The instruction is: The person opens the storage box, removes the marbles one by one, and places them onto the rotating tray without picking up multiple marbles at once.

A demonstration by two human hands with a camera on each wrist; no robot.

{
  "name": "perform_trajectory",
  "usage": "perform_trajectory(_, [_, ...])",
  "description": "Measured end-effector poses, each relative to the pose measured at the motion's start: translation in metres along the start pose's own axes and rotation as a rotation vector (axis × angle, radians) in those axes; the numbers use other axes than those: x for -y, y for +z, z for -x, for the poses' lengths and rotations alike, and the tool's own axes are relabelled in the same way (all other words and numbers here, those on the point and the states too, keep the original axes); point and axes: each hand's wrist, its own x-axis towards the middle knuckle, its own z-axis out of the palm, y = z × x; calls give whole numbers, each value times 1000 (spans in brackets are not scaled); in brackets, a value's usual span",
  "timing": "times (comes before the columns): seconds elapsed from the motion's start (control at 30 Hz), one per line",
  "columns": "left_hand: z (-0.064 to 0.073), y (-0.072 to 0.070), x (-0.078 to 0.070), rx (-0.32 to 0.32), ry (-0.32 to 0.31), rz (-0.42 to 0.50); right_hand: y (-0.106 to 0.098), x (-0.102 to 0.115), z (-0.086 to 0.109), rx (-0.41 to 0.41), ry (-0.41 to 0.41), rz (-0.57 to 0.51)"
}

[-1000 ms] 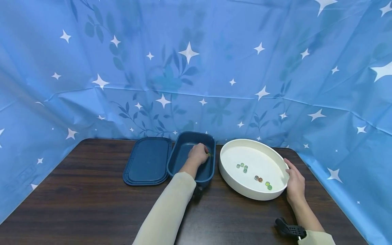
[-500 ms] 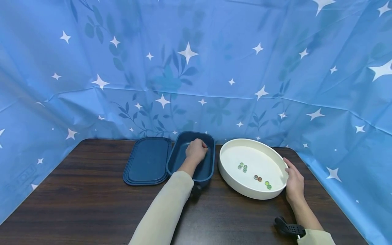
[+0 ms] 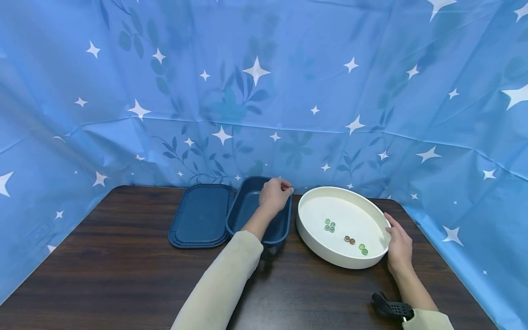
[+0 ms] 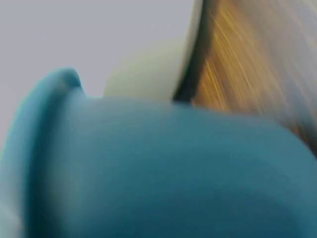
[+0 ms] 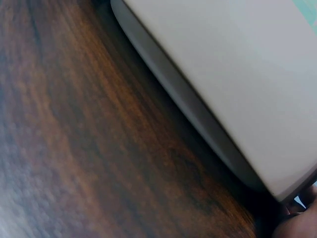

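Observation:
In the head view my left hand (image 3: 274, 195) is over the right rim of the deep blue box (image 3: 237, 220). Its fingertips pinch a small pale glinting marble, mostly hidden by the fingers. My right hand (image 3: 400, 250) grips the right side of the round white tray (image 3: 307, 238), and its fingers also show at the tray's edge in the right wrist view. Inside the tray lie several pale green marbles (image 3: 330, 225), two brown marbles (image 3: 349, 239) and two yellow-green marbles (image 3: 363, 249). Blurred blue box wall (image 4: 173, 168) fills much of the left wrist view.
A flat blue lid (image 3: 202, 215) lies left of the box, against its side. All stand near the back of the dark wooden table (image 3: 103, 266). Behind it hangs a blue curtain (image 3: 264, 101) with white stars. A black strap (image 3: 392, 307) is on the right wrist.
My left hand has risen from inside the blue box to its right rim, toward the tray, with something small between the fingertips. The right hand stays on the tray; the pale green marbles have shifted slightly.

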Motion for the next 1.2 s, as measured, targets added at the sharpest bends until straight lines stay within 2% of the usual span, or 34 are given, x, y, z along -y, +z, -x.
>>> perform_trajectory(0.2, [7, 8, -20, 103, 70, -5, -1, -1, -2, 10, 10, 2])
perform_trajectory(0.37, [13, 20, -33, 158, 136, -50, -2, -2, -2, 9, 8, -2])
perform_trajectory(0.6, [17, 43, -42, 232, 134, 6, -1, -2, 0, 20, -1, -10])
perform_trajectory(0.7, [18, 54, -42, 249, 127, -11, -1, -2, 0, 26, -6, -10])
perform_trajectory(0.83, [20, 68, -42, 270, 130, -109, -1, -3, 1, 28, 3, -22])
perform_trajectory(1.07, [22, 84, -40, 242, 187, -454, 0, -3, 2, 31, -11, -26])
perform_trajectory(1.2, [20, 90, -41, 243, 205, -549, -1, -1, 3, 18, -15, -22])
